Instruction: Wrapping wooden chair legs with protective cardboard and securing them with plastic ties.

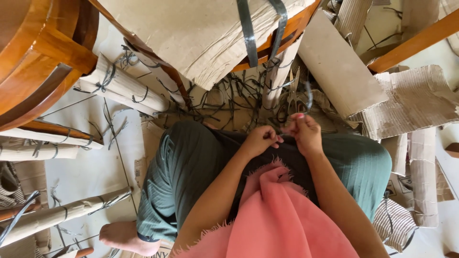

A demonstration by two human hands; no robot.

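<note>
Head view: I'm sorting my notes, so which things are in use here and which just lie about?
In use:
left hand
right hand
dark strap pinched in the right hand

Lying about:
scissors
cardboard-wrapped legs
loose strap scraps
torn cardboard

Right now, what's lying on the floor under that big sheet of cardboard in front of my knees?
A tangle of cut dark plastic straps spreads out from under the cardboard sheet, beside a cardboard-wrapped furniture leg. Whatever lies farther back is covered by the sheet.

Furniture-packing workshop: cardboard-wrapped chair legs [122, 86]
</note>
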